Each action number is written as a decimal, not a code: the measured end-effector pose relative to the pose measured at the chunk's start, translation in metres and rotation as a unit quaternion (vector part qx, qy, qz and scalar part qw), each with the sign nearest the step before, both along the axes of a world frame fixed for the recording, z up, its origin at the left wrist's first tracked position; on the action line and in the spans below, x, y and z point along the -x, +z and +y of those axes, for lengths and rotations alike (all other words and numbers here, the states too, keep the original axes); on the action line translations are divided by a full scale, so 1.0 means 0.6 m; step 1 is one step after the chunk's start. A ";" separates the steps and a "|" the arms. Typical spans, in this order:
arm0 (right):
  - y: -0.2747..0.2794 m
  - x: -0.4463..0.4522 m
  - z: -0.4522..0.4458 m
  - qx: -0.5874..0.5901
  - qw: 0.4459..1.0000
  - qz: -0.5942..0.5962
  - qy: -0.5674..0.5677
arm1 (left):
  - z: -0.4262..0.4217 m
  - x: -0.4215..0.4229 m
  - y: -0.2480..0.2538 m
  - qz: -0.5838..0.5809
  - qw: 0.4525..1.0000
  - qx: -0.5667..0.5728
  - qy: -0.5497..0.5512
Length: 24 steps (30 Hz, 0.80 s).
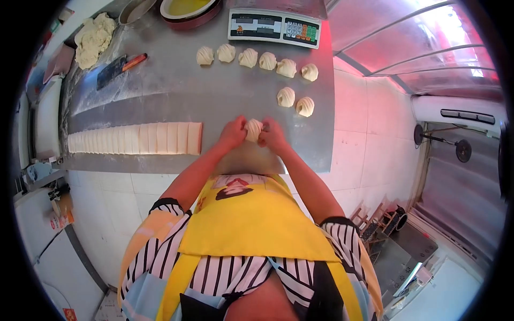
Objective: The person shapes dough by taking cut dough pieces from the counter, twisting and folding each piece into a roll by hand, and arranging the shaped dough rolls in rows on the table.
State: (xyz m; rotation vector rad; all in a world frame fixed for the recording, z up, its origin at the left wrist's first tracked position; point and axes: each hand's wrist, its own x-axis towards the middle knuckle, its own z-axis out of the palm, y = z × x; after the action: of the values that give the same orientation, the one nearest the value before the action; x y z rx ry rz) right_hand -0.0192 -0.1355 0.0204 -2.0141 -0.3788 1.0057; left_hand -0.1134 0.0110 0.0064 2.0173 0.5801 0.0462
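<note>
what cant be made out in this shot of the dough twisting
All in the head view:
- Underside and side ends of the twisted dough piece: hidden by its own top and the grip of the left hand and right hand.
- Key lettering on the digital scale: too small to read.
- Far rim of the white bowl: cut off by the top edge.
</note>
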 end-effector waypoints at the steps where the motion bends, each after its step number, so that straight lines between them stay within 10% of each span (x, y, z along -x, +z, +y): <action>1: 0.047 -0.005 -0.013 -0.086 0.984 0.117 -0.104 | 0.007 -0.009 -0.004 -0.042 0.998 0.032 0.016; 5: 0.090 -0.014 -0.078 -0.156 0.948 0.194 -0.199 | 0.045 -0.159 0.041 0.051 0.990 0.127 0.022; 8: 0.087 -0.006 -0.096 -0.100 0.963 0.188 -0.165 | 0.049 -0.212 -0.045 0.086 0.995 -0.049 -0.026; 11: 0.092 -0.004 -0.069 -0.068 0.985 0.132 -0.084 | 0.070 -0.185 0.085 0.200 0.977 0.063 -0.031; 20: 0.025 0.083 0.247 -0.041 0.912 -0.265 0.312 | 0.222 0.156 0.142 0.021 0.966 0.107 0.234; 24: 0.021 0.140 0.308 -0.033 0.895 -0.267 0.356 | 0.214 0.209 0.121 -0.047 0.972 0.060 0.224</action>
State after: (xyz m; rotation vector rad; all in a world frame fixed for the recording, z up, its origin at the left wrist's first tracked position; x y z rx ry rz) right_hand -0.1034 0.0492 0.0328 -2.0985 -1.5108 0.7983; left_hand -0.2387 0.1394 0.0788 1.7231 0.9436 0.3671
